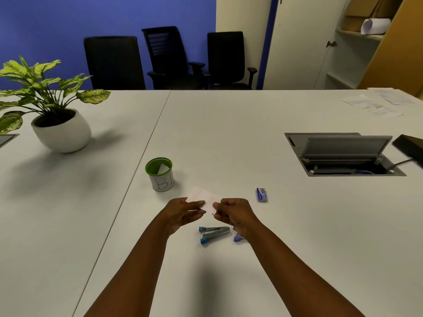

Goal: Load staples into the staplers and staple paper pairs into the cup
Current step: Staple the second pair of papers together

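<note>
Small white paper slips (pixel 202 196) are held above the table between both hands. My left hand (pixel 183 213) pinches their left edge and my right hand (pixel 232 213) pinches their right corner. Below the hands a blue and silver stapler (pixel 214 233) lies open on the table. A second blue stapler (pixel 238 238) is mostly hidden under my right wrist. The green-rimmed white cup (pixel 160 173) marked "B1" stands to the upper left with a white slip inside. A blue staple box (pixel 261 194) lies to the right.
A potted plant (pixel 58 124) in a white pot stands at the left. An open cable hatch (pixel 343 154) is sunk into the table at the right, with a black device (pixel 409 146) beside it. Printed sheets (pixel 377 102) lie far right. Black chairs (pixel 169 58) stand behind the table.
</note>
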A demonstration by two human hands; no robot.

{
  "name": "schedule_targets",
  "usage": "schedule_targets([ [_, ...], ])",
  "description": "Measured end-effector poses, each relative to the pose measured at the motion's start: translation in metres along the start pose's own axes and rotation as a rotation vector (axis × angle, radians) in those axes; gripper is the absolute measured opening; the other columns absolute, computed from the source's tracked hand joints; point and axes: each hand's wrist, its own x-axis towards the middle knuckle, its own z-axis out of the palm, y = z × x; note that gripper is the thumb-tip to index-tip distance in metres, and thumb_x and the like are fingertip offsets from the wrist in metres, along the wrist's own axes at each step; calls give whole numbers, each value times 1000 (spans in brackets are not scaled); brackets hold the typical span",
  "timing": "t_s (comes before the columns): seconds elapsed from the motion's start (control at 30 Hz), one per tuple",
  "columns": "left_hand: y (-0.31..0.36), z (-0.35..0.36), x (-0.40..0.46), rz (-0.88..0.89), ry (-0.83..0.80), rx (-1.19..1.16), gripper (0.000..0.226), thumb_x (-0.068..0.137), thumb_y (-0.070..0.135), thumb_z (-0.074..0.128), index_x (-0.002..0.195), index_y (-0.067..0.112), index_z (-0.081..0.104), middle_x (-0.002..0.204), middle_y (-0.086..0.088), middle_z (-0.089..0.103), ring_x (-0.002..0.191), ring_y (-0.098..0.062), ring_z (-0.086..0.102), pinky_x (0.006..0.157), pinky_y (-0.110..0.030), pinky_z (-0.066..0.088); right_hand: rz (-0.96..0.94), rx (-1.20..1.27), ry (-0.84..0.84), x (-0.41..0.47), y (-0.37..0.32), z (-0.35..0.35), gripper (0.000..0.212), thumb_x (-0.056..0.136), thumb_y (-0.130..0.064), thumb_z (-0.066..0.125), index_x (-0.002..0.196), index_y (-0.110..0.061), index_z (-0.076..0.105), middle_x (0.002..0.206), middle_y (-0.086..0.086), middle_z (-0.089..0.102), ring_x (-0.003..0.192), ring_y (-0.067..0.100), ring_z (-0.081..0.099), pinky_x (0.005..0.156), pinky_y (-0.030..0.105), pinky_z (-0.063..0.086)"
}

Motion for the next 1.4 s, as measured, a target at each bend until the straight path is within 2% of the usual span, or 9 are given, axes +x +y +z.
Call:
schedule_targets([
  [0.17, -5, -6, 12, -45, -47, 88, 14, 78, 0, 67, 92, -1, 63, 67, -10, 73, 60, -15, 71, 51, -19, 55, 3, -64, 52, 15, 2, 6, 22, 86, -5, 62, 105, 4, 60, 94, 12, 61, 59, 19, 62, 49, 17, 56],
  [0.57, -5, -29, 38, -127, -60, 153, 13, 78, 10, 70, 89, 4, 65, 70, -7, 75, 62, -17, 72, 50, -21, 55, 30, -334, -118, 49, 2, 18, 6, 78, -4, 70, 76, -5, 64, 67, 7, 63, 57, 13, 61, 48, 12, 52],
  [0.67, -5, -31, 43, -95, 9, 106, 14, 79, 8, 69, 91, 2, 65, 66, -6, 74, 58, -15, 71, 48, -20, 55, -36, -257, -26, 57, 7, 19, 21, 77, -11, 73, 92, 3, 66, 72, 11, 67, 57, 15, 62, 52, 16, 55],
  [0.77, -8, -37, 46, -35, 130, 27, 25, 85, 6, 63, 108, 0, 58, 81, -12, 71, 66, -22, 69, 50, -23, 57, -231, -817, 9, 63, 25, 2, 39, 73, -26, 77, 105, -7, 67, 103, 7, 68, 83, 17, 64, 77, 24, 51],
  [0.87, -12, -46, 47, -26, 192, 13, 32, 90, 8, 56, 121, 5, 49, 99, -15, 63, 74, -26, 64, 57, -29, 57, -288, -1464, -269, 67, 48, -13, 57, 74, -30, 74, 126, -20, 52, 127, 3, 53, 118, 19, 48, 97, 29, 38],
  [1.07, -15, -48, 50, -24, 320, -71, 27, 84, 5, 64, 109, 2, 54, 81, -10, 58, 67, -22, 56, 43, -20, 54, -410, -1716, -336, 71, 79, -4, 44, 82, -19, 60, 125, -14, 50, 120, 9, 54, 110, 28, 49, 89, 37, 38],
  [1.2, -15, -49, 53, 20, 367, -52, 22, 79, 5, 69, 100, 5, 62, 76, -5, 62, 56, -16, 59, 38, -14, 45, -382, -1479, -219, 68, 83, 1, 39, 87, -21, 56, 125, -14, 50, 117, 10, 54, 110, 27, 51, 89, 34, 37],
  [1.3, -14, -45, 55, 48, 418, -13, 16, 79, 9, 71, 92, 9, 62, 82, -6, 63, 37, -7, 60, 32, -11, 29, -194, -921, -148, 59, 73, 7, 35, 93, -22, 50, 127, -16, 45, 108, 8, 57, 103, 28, 59, 79, 30, 44],
  [1.4, -15, -36, 55, 44, 408, -7, 16, 79, 9, 70, 91, 8, 60, 82, -7, 61, 32, -5, 57, 29, -11, 25, 89, -328, -229, 51, 57, 15, 19, 98, -20, 38, 115, -16, 45, 88, 1, 53, 73, 18, 60, 62, 24, 44],
])
